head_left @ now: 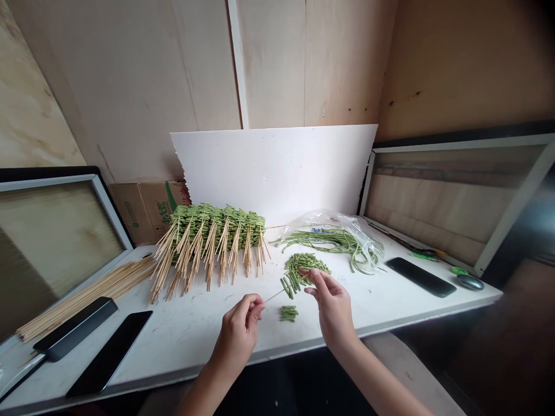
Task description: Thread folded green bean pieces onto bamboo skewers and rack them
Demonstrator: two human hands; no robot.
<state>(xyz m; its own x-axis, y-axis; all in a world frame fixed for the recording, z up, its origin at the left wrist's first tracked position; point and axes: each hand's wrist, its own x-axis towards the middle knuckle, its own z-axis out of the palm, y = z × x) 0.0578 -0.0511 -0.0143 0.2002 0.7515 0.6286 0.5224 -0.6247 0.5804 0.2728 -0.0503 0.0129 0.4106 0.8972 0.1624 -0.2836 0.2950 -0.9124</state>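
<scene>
My left hand (243, 323) is closed around the lower end of a thin wooden skewer (273, 296). A few cut green bean pieces (287, 287) sit side by side across its far end. To the right, my right hand (332, 300) has thumb and fingers pinched together at the near edge of a pile of cut bean pieces (306, 263); whatever is between the fingertips blends with the pile behind. A small neat group of bean pieces (288, 313) lies on the white table (208, 329) between my hands.
Finished bean skewers (219, 231) are stacked at the back left, sticks forward. Loose skewers (91, 294) lie at far left, near a black case (76, 329) and a dark phone (110, 352). Long beans (323, 240) in a plastic bag, another phone (420, 276) and a mouse (470, 282) lie right.
</scene>
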